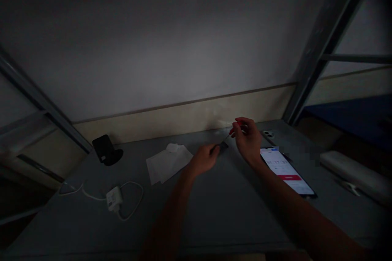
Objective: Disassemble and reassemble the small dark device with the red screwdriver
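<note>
The scene is dim. My left hand [203,159] pinches a small dark object [223,145] just above the grey table [214,208]. My right hand [246,136], fingers closed with red nails, grips a thin stick-like tool [228,135] whose tip points down at that small object. The two hands are close together near the table's far middle. What the small object is cannot be made out.
A lit phone [286,169] lies right of my right hand. White paper sheets [167,163] with a small white lump lie to the left. A white charger with cable [114,200] sits front left, a black stand [105,151] at back left, a white oblong item [352,173] far right.
</note>
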Available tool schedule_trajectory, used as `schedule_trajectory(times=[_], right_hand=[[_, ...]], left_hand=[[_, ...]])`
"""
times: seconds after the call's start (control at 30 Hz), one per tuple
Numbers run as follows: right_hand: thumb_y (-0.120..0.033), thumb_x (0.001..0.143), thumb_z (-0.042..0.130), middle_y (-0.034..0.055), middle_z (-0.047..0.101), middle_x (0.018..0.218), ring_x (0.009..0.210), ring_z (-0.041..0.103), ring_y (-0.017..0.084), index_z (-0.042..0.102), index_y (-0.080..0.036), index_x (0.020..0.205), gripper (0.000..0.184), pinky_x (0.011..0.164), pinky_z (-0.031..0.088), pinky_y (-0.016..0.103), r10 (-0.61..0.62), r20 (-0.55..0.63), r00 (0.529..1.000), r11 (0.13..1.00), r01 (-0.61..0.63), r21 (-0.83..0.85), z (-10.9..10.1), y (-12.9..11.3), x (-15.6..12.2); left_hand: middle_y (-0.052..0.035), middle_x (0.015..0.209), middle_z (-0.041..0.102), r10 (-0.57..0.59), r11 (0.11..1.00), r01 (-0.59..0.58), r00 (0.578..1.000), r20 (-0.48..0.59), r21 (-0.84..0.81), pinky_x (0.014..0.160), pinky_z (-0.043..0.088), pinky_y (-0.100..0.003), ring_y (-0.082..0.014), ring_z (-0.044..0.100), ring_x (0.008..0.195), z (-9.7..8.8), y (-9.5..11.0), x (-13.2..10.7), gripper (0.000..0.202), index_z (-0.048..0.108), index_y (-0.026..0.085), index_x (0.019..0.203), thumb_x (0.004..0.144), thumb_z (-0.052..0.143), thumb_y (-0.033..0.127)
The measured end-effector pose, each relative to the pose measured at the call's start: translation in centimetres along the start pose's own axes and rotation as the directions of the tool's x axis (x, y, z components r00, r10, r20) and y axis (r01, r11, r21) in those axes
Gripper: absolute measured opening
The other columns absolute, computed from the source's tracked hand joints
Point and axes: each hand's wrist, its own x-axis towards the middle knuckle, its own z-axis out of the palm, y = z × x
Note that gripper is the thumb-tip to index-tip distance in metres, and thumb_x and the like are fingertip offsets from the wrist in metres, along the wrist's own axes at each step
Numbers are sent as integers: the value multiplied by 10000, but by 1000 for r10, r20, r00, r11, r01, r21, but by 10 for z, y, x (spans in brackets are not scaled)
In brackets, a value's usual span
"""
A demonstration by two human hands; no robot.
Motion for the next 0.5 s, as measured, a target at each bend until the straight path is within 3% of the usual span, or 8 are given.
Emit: schedule_trajectory(times=[0.1,0.27,0.5], right_hand=[[-389,900,665,-12,636,776,616,643,151,605,-236,1111,267,570,542,295,-68,-31,997,995,70,65,0,-8,1],[-360,879,693,-5,655,819,628,637,142,636,-237,1090,251,612,554,307,-84,-7,996,994,84,68,4,-12,-2],[-351,888,686,5,673,831,647,646,149,656,-227,1053,209,637,563,317,-91,92,992,995,88,38,4,-17,-4]], left_hand=[[-87,906,753,-60,997,59,998,-19,-49,773,528,-322,-217,691,834,-4,-2,3,488,735,124,977,1023,369,442],[-78,1185,738,13,982,-32,994,-105,-188,923,546,-314,-188,693,1045,-6,-4,3,345,699,177,1183,1003,441,320],[-66,1210,724,133,984,-106,971,-197,142,1025,511,-360,-216,683,1092,-3,22,-5,309,662,220,1227,958,512,236]])
